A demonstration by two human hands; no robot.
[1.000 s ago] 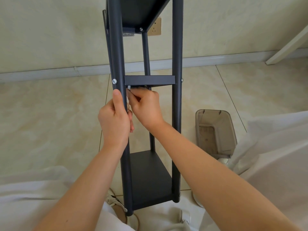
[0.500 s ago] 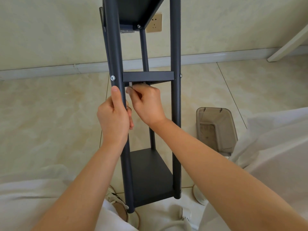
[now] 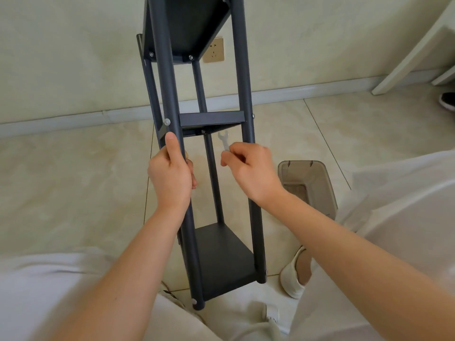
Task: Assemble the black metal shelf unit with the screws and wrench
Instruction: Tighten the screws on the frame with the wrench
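My pale trousers [image 3: 61,291] fill the foreground, with my white shoe [image 3: 293,276] on the tiled floor [image 3: 61,193] to the right. Between my knees stands the black shelf unit [image 3: 243,168], tilted slightly, its bottom shelf [image 3: 221,254] lowest in view and a screw [image 3: 194,301] showing at the foot of the near left post [image 3: 170,94].

My left hand [image 3: 170,178] is wrapped round that post, thumb lying up along it, just below the silver screw head [image 3: 167,122] at the middle shelf [image 3: 211,118]. My right hand [image 3: 251,171] is held apart from the left, between the two front posts, fingers curled and pinching the lower end of a small flat wrench [image 3: 223,141]. The wrench points up, open end just under the middle shelf; I cannot tell whether it touches anything there. A bolt [image 3: 203,131] shows on the shelf's underside, left of the wrench.

A translucent bin [image 3: 310,185] sits on the floor just right of the unit. Higher up, the top shelf [image 3: 189,28] shows its underside with two more bolts. Behind it are a wall socket [image 3: 214,50], the baseboard [image 3: 73,119] and the wall [image 3: 73,45]; a white furniture leg [image 3: 413,52] slants at far right.
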